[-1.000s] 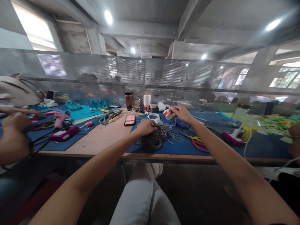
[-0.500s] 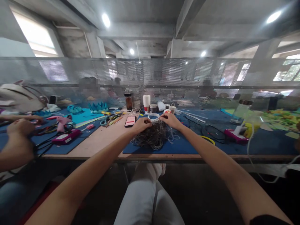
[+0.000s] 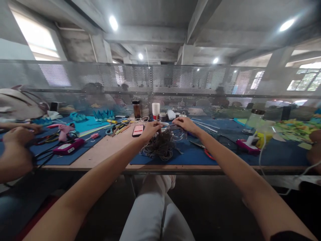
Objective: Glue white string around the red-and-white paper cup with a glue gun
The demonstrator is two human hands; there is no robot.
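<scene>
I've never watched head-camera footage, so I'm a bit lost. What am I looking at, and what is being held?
There is no machine: these are a person's bare hands, seen by a camera worn on their head. On the blue mat lies a tangle of grey string. The right hand seems to pinch some strands; the left hand is at the tangle's top, its grip too blurred to tell. Around them are a phone, stacked paper cups and scissors with red handles. Far left is another person's hand.
</scene>
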